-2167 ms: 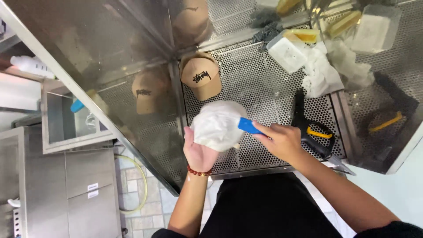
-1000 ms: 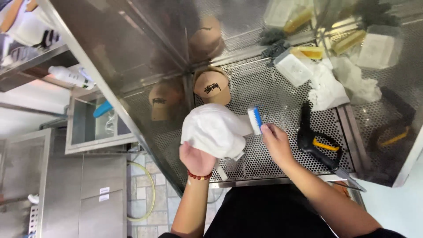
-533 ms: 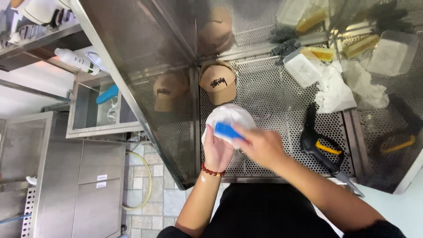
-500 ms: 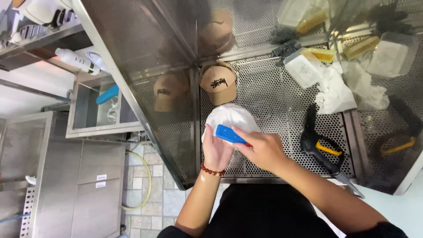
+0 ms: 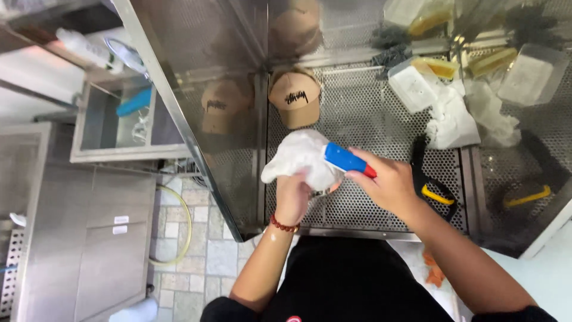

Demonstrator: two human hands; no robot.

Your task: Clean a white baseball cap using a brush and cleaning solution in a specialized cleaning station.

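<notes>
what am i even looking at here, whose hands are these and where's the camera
There is no machine here: these are a person's two bare hands, filmed by a camera worn on that person's head and looking straight down. The left hand holds up a white cap, bunched over its fingers. The right hand grips a blue brush and presses it against the white cap.

Below them is a perforated metal tray with shiny steel walls that mirror things. On it lie a tan cap, a crumpled white cloth, a pale plastic tub and a black and yellow tool. To the left is a small steel sink, above a tiled floor.
</notes>
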